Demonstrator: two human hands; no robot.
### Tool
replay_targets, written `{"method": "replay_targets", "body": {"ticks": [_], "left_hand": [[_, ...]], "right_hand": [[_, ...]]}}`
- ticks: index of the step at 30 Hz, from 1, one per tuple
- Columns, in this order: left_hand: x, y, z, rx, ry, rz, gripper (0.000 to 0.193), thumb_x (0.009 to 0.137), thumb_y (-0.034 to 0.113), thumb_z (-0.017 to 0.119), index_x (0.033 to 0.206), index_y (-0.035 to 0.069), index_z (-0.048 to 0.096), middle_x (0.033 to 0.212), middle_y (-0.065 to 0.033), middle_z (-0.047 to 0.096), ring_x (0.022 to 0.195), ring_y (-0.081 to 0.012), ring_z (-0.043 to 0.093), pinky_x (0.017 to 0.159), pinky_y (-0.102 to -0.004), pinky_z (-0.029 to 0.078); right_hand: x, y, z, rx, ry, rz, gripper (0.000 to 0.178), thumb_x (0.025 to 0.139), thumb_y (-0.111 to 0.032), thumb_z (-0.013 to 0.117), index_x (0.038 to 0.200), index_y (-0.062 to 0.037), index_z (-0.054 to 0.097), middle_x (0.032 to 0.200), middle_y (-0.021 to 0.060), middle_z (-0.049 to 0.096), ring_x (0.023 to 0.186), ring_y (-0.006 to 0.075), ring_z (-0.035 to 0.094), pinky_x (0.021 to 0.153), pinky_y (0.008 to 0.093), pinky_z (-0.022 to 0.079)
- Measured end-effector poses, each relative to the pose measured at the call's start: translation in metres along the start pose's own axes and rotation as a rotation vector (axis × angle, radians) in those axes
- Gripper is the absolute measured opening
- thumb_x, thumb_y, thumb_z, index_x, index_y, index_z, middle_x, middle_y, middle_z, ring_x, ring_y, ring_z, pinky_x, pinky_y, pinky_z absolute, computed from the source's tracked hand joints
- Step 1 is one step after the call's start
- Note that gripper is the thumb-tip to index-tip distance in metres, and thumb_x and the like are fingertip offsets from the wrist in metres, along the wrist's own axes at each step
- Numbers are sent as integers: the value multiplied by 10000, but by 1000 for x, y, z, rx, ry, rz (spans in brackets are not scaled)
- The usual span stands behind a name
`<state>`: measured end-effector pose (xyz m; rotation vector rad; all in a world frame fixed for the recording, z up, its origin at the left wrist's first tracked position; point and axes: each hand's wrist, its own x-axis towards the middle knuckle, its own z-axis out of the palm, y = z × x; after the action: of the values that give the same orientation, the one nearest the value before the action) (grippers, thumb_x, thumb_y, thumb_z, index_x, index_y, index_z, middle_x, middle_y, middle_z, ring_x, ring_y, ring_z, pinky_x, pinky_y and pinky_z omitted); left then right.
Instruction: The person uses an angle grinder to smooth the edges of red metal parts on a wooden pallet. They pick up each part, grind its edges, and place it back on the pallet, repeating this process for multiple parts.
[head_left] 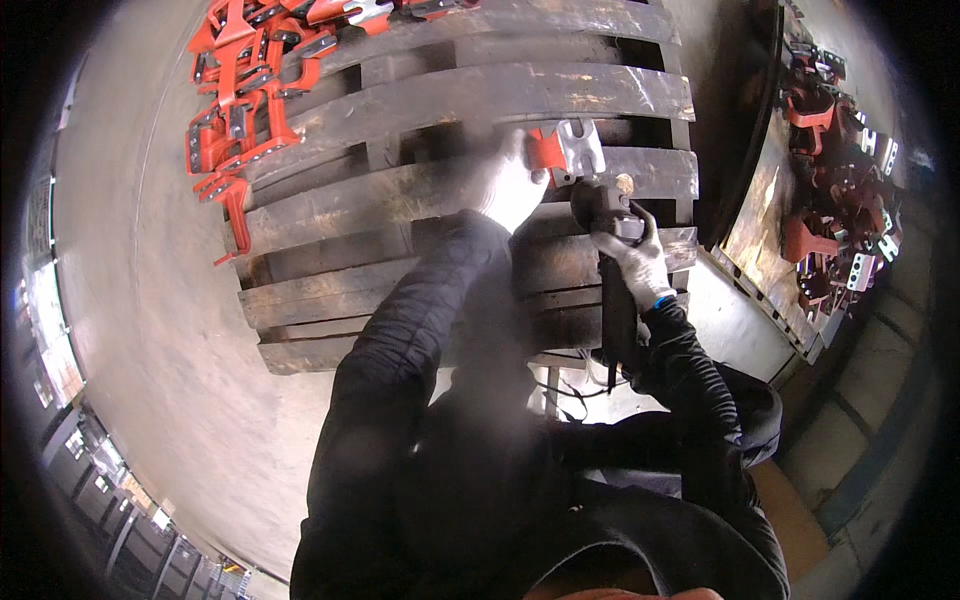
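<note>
My left hand (pixel 512 188), in a white glove, grips a red metal bracket (pixel 546 152) with a bare silver forked end pointing right. The bracket is over the slats of a wooden pallet (pixel 480 97). In my gloved right hand (pixel 640 264) is a dark angle grinder (pixel 597 208), gripped around its head end. Its long body hangs down toward me past the pallet's near edge. The grinder's head sits just below and right of the bracket's forked end; whether the two touch I cannot tell.
Several red brackets (pixel 230 130) are heaped at the pallet's far left. To the right, beyond a dark upright edge, a second wooden platform (pixel 757 225) bears a pile of dark red and silver metal parts (pixel 812 238). A cable (pixel 572 392) hangs near my body.
</note>
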<state>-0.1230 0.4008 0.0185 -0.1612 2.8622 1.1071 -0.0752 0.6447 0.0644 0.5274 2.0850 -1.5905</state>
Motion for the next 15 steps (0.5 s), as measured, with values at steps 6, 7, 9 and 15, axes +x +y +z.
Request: {"method": "replay_targets", "body": {"ticks": [6,7,9,15], "left_hand": [[8,7,-5,29,-46,-15,462,910,313,662,1236,50,467,820,-267,678,783,-479,704,693,-558,588],[7,10,-6,28,-50,-18,467,908,306,664,1242,47,465,834,-265,683,781,-476,705,691,-553,590],[6,9,-3,18,-43,-8,486,898,292,674,1260,36,477,886,-241,687,783,-434,710,685,-525,588],[6,1,0,69,-80,36,541,890,314,672,1293,-5,503,960,-198,665,780,-359,708,676,-484,578]], "right_hand": [[-5,2,18,-564,33,-298,889,739,-302,915,1494,-168,464,1186,177,731,1068,307,738,904,392,590],[-2,3,18,-587,-3,-244,941,717,-281,947,1508,-155,453,1269,183,705,1119,297,722,948,383,580],[7,15,21,-559,-4,-320,946,712,-270,949,1507,-148,452,1281,175,700,1141,292,712,968,373,571],[18,30,7,-547,32,-322,963,702,-251,957,1508,-136,442,1310,156,688,1180,269,688,1016,364,546]]}}
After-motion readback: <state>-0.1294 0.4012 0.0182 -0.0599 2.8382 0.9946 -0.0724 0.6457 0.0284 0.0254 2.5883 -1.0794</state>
